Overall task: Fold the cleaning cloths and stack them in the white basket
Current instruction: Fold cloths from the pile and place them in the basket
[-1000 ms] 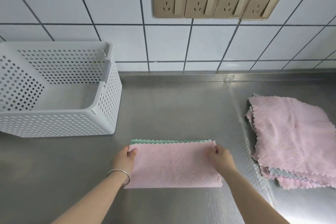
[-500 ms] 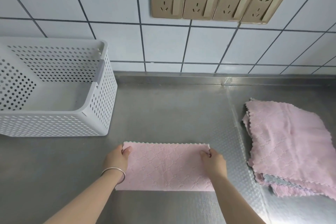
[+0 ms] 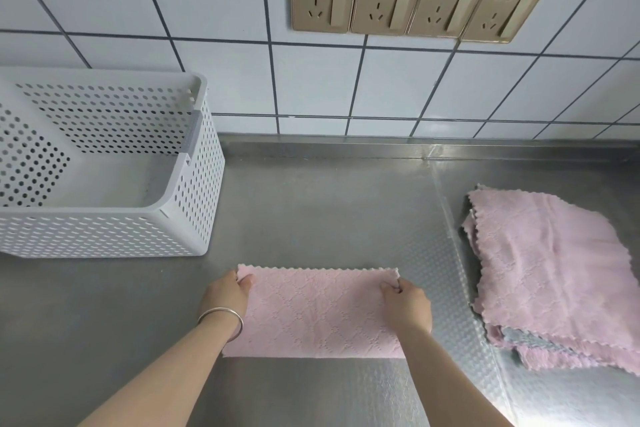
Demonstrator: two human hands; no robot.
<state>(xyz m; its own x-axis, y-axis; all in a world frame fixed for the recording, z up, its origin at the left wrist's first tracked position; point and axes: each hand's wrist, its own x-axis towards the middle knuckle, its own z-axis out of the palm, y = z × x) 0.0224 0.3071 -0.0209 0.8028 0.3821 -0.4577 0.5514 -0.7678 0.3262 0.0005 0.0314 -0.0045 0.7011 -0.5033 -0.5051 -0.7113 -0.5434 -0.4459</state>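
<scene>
Pinching folded pink cloth (image 3: 317, 314) corners: left hand (image 3: 227, 295), right hand (image 3: 407, 303).

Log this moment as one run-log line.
step: folding | pink cloth folded in half on steel counter | left hand, right hand pinch far corners | white basket empty | unfolded pile right

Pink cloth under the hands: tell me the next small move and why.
Probably fold it in half once more, carrying the right hand and its corner across to the left hand. The pink cloth lies as a long rectangle on the counter, each hand pinching a far corner, and the white basket holds no cloths yet.
</scene>
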